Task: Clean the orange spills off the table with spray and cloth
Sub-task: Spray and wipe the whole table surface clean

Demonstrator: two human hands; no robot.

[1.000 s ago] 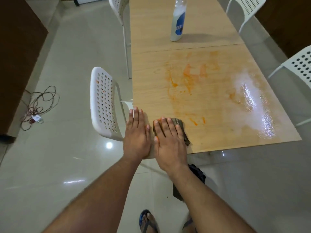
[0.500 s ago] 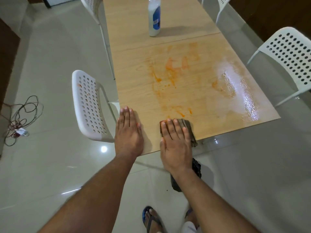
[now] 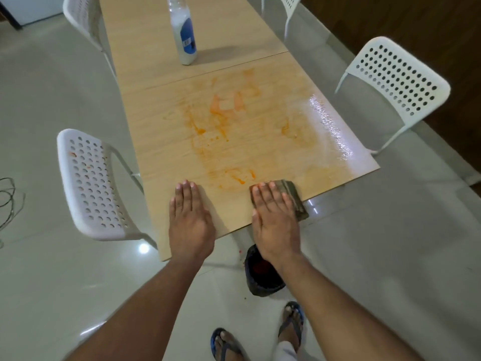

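A folded brown-grey cloth (image 3: 291,199) is seen lying flat on the wooden tabletop (image 3: 161,63), at its near edge, with its long axis running from that edge away toward the far end where the spray bottle (image 3: 184,37) stands. The cloth's near corner is placed right at the tabletop's near edge. The right hand (image 3: 276,220) is laid palm-down on the cloth, its fingers (image 3: 273,194) held straight and close together, pointing along the cloth's long axis; nothing is gripped, the cloth is only pressed under the flat hand. The cloth's right strip is left uncovered beside the hand.

The left hand (image 3: 190,225) is rested flat on the bare tabletop, to the left of the cloth and apart from it, fingers straight, together, and pointed the same way.

Orange spills (image 3: 223,123) are spread as smears and streaks across the tabletop between the cloth and the spray bottle, the nearest streaks lying just beyond the right hand's fingertips. A wet, shiny patch (image 3: 330,126) is seen to the right of the smears. The spray bottle is stood upright, well apart from the cloth, beyond a seam in the tabletop, its top cut off by the frame.

A dark bin (image 3: 260,274) is seen on the floor below the cloth's end of the tabletop, and white perforated chairs (image 3: 91,186) are set at both long sides
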